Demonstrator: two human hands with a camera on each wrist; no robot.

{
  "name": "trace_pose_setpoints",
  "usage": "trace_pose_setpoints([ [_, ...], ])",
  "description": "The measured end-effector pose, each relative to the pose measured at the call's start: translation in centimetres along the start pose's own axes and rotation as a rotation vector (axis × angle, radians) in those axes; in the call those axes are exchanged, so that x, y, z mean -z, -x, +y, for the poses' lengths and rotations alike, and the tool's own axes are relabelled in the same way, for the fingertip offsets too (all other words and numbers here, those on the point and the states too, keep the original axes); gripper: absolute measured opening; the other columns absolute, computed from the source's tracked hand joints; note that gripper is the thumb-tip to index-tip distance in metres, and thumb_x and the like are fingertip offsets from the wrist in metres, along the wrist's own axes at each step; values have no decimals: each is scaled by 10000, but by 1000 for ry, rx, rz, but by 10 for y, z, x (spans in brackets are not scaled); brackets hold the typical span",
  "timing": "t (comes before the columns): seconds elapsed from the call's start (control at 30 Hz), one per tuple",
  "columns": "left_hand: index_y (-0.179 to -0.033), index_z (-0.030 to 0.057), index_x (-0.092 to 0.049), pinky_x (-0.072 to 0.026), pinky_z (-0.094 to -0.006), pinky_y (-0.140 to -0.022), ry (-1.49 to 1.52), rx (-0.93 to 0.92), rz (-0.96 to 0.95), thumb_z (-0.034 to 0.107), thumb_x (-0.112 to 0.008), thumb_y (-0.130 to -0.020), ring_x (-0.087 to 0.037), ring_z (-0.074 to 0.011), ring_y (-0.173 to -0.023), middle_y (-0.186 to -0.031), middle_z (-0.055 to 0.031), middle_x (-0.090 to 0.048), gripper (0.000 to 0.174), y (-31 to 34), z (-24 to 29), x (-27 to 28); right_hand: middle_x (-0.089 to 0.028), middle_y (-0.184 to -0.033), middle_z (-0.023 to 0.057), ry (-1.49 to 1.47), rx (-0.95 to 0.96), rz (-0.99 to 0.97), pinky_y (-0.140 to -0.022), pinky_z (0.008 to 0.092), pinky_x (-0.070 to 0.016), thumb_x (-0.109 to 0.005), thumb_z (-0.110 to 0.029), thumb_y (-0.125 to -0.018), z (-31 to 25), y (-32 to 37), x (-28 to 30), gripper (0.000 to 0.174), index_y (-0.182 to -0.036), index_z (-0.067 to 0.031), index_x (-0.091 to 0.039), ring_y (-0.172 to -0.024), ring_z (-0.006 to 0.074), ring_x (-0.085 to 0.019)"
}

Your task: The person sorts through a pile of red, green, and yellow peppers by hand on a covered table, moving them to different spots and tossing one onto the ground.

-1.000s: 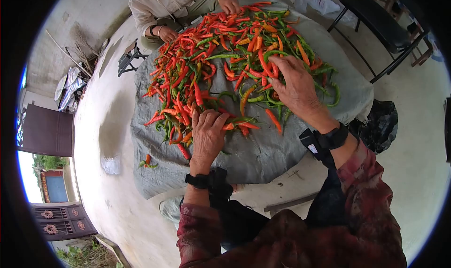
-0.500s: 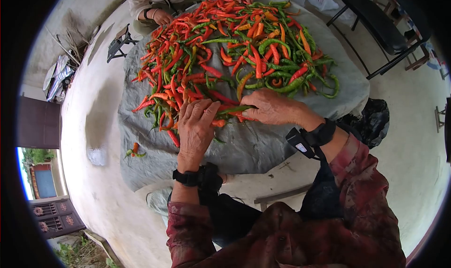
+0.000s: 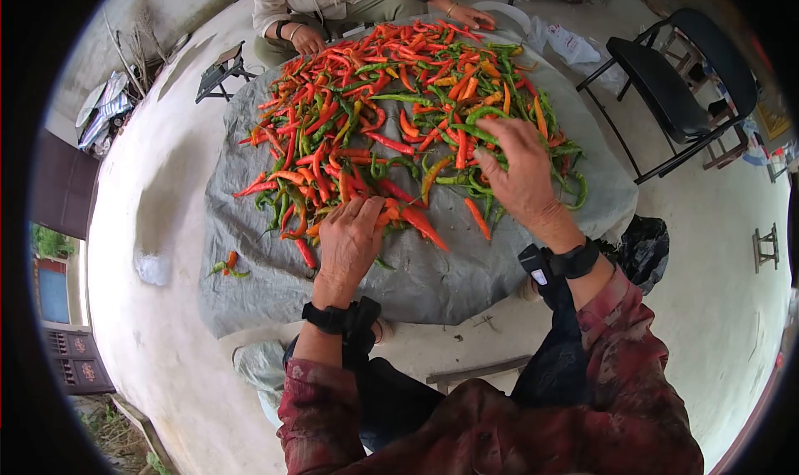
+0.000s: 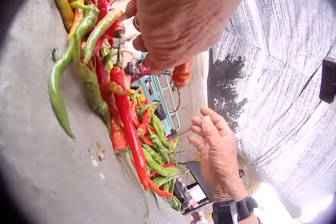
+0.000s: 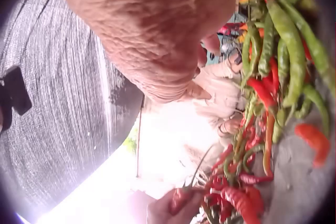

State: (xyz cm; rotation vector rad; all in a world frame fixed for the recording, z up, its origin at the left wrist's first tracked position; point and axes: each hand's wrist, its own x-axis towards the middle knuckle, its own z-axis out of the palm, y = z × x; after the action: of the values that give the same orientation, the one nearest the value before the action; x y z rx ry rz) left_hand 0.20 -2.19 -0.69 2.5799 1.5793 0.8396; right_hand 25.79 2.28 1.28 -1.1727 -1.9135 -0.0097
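Note:
Red, orange and green chili peppers (image 3: 391, 141) lie in a broad pile on a grey cloth (image 3: 416, 279). My left hand (image 3: 348, 240) is at the pile's near edge with its fingers curled round chili peppers. A red-orange chili pepper (image 4: 181, 74) with a thin stem sticks out from under that hand in the left wrist view, and its red end (image 5: 178, 201) shows between the fingers in the right wrist view. My right hand (image 3: 526, 175) hovers over green chili peppers (image 5: 287, 50) on the pile's right side, fingers extended and loosely bent, thumb apart.
Across the table sits another person, one hand (image 3: 306, 39) at the pile's far left edge, the other (image 3: 472, 17) at the far right. A black folding chair (image 3: 678, 100) stands to the right, above a black plastic bag (image 3: 645, 250). Several small chili peppers (image 3: 230, 265) lie apart at left.
My right hand moved in beside the left with a green chili pepper, then went back to the pile's right side. The left hand stayed at the near edge. The head view shifted slightly.

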Motion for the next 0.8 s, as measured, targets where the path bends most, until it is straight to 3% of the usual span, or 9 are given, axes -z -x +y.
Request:
trace_pose_setpoints([
  [0.07, -973, 75, -604, -483, -377, -680, 8, -6, 0, 28, -633, -676, -604, -294, -756, -809, -92, -590, 302, -1, 5, -5, -556, -978, 103, -185, 56, -172, -816, 386, -444, -659, -151, -780, -19, 11, -10, 351, -1100, -48, -561, -933, 293, -517],
  [0.13, -966, 76, -602, -493, -365, -655, 9, -27, -32, 44, -636, -689, -605, -280, -737, -786, -81, -579, 282, -4, 9, -11, -559, -940, 109, -171, 272, -264, -775, 384, -462, -648, -168, -783, -37, 22, -24, 315, -1049, -24, -565, -911, 284, -531],
  [0.23, -954, 79, -605, -500, -357, -636, 50, -68, -84, 50, -636, -697, -610, -265, -729, -776, -70, -573, 260, -6, 14, -17, -555, -886, 112, -22, 304, -369, -728, 369, -471, -646, -175, -778, -42, 42, -41, 270, -973, -9, -561, -893, 265, -542],
  [0.27, -954, 79, -605, -500, -357, -636, 55, -67, -81, 50, -636, -697, -610, -265, -729, -776, -70, -573, 260, -6, 15, -18, -558, -807, 105, -78, 302, -368, -646, 379, -473, -642, -181, -777, -39, 44, -44, 219, -874, -16, -536, -832, 259, -577],
  [0.3, -953, 83, -606, -502, -353, -627, 50, -69, -75, 53, -639, -697, -613, -264, -724, -778, -68, -579, 259, -6, 16, -17, -558, -807, 105, -76, 304, -370, -646, 379, -473, -642, -181, -777, -38, 42, -43, 219, -874, -16, -536, -832, 259, -577],
  [0.4, -949, 91, -608, -505, -353, -611, 35, -54, -59, 55, -647, -692, -619, -268, -713, -777, -65, -592, 263, -5, 11, -16, -560, -724, 101, -142, 251, -445, -590, 387, -466, -637, -187, -787, -36, 37, -41, 198, -804, -38, -508, -751, 267, -606],
  [0.47, -948, 96, -611, -505, -357, -603, 28, -45, -57, 53, -650, -687, -622, -274, -707, -775, -64, -599, 267, -4, 9, -14, -550, -672, 128, -231, 169, -482, -586, 410, -452, -668, -168, -767, -36, 36, -37, 219, -736, -38, -494, -674, 321, -591],
  [0.57, -931, 90, -624, -500, -356, -594, 31, 3, -30, 45, -654, -695, -627, -288, -701, -783, -66, -624, 243, -5, 6, -9, -567, -698, 143, -282, 99, -607, -596, 418, -449, -629, -205, -815, -33, 34, -33, 216, -766, -23, -525, -680, 337, -589],
  [0.8, -896, 61, -638, -482, -335, -558, 225, 182, 134, 70, -643, -765, -632, -275, -653, -764, -95, -638, 131, -15, -8, -8, -577, -702, 153, -433, -115, -619, -603, 453, -434, -584, -268, -856, -16, 18, -11, 223, -828, -48, -564, -690, 352, -583],
])
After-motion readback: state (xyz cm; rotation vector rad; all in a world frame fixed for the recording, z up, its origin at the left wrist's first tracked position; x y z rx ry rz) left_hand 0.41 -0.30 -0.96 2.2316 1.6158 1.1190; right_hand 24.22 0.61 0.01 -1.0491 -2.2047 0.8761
